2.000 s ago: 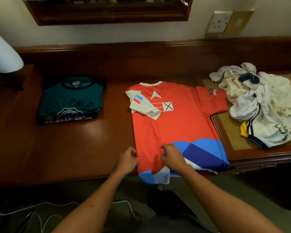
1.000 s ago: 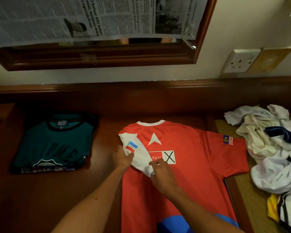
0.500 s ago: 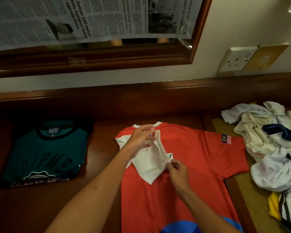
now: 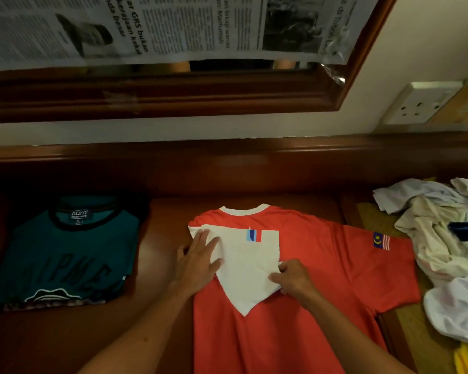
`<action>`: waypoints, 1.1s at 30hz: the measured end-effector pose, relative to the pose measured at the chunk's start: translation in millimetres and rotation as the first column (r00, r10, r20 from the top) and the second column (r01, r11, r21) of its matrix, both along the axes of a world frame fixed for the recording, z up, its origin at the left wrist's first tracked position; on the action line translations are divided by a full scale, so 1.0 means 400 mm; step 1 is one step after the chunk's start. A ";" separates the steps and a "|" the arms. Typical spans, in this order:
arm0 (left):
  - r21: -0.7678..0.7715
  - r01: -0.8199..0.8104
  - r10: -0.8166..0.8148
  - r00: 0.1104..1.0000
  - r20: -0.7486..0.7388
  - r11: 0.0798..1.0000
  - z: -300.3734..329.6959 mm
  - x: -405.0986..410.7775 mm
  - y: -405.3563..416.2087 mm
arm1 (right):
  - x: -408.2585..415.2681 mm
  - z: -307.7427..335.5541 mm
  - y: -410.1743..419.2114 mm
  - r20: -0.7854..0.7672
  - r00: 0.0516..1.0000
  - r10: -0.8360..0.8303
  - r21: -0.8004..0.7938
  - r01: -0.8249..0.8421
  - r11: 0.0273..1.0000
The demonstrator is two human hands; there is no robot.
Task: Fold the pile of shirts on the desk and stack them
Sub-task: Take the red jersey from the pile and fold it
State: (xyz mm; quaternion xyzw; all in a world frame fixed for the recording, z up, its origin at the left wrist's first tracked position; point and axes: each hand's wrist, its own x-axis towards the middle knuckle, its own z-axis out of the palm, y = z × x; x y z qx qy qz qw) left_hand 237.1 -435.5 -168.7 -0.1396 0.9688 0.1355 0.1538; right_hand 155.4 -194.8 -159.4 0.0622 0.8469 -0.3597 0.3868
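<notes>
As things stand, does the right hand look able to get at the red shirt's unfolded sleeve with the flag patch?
Probably yes. The right hand pinches the folded white sleeve; the flag-patch sleeve lies flat and uncovered to its right, beside the crumpled pile.

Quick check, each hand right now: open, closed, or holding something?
Left hand: open, fingers straight, pressing flat on the folded-in white sleeve of the red shirt.
Right hand: fingers curled, pinching the sleeve's right edge.

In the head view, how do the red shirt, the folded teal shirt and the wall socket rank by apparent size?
1. red shirt, largest
2. folded teal shirt
3. wall socket, smallest; it is farther from the camera, so this ranks looks only.
</notes>
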 end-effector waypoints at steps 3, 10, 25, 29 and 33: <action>-0.064 0.010 -0.009 1.000 0.008 0.998 -0.010 -0.011 0.006 | 0.001 -0.002 0.051 -0.028 0.994 -0.108 0.003 0.109 0.994; -0.102 -0.050 0.028 0.977 -0.212 0.993 0.037 -0.112 0.121 | 0.086 -0.020 0.041 -0.147 0.958 -0.248 -0.120 0.231 0.965; 0.514 -0.495 0.471 0.862 0.188 0.701 0.092 -0.232 0.186 | 0.214 -0.041 -0.103 -0.798 0.574 0.182 -0.024 -0.333 0.943; 0.710 -0.538 0.553 0.795 0.249 0.454 0.083 -0.175 0.044 | 0.222 -0.037 -0.163 -0.776 0.534 0.337 0.051 -0.479 0.877; 0.707 -0.541 0.538 0.800 0.266 0.455 0.053 -0.126 -0.057 | 0.235 -0.022 -0.216 -0.715 0.503 0.485 0.123 -0.592 0.796</action>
